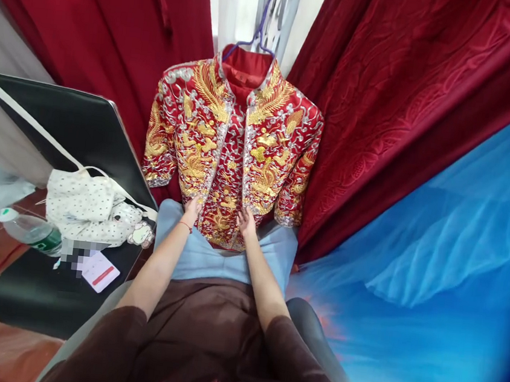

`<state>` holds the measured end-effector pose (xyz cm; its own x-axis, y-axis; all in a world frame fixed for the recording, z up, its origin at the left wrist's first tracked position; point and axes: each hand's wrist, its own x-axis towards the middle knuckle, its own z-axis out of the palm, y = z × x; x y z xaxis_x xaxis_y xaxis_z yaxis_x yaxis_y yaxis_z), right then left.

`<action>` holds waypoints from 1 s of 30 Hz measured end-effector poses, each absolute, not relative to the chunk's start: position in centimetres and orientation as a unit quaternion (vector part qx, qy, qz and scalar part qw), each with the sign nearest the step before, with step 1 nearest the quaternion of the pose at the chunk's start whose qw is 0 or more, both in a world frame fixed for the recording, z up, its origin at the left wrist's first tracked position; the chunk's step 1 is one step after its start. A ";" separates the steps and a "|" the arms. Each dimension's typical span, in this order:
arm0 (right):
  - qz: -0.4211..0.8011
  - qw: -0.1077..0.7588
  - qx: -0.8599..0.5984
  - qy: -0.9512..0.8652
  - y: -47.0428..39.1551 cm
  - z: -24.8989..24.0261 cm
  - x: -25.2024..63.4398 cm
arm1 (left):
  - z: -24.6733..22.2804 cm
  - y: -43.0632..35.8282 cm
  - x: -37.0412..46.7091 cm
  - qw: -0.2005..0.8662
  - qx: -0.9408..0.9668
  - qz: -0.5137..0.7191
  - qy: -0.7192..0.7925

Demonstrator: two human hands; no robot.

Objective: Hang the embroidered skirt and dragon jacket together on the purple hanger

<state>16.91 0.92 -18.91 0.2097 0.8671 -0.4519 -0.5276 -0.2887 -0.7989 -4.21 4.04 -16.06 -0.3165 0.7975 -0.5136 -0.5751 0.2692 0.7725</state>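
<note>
A red jacket [196,142] with gold and silver embroidery and a stand collar hangs in front of me from a purple hanger [259,33]. Its front panels part down the middle, and a red embroidered layer [231,182] shows between them. My left hand [191,211] is closed on the lower corner of the left panel. At the lower edge of the other panel, my right hand [246,220] has its fingers curled on the cloth. The bottom of the garment rests over light blue cloth [224,267] on my lap.
On my left, a black chair [19,306] holds a spotted cloth bag [83,200], a plastic bottle [34,231] and a phone [99,272]. Dark red curtains [382,107] hang behind the jacket. Blue fabric [448,260] spreads out on the right.
</note>
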 end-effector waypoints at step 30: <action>0.632 0.582 -0.390 -0.332 -7.9 -14.4 16.4 | -15.6 -8.1 2.0 0.785 0.120 0.517 0.318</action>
<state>16.36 -7.88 -14.39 -0.0186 0.9940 -0.1076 -0.4765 -0.1035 -0.8731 1.97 -8.09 -15.64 0.2625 0.8886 -0.3762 -0.7362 0.4364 0.5172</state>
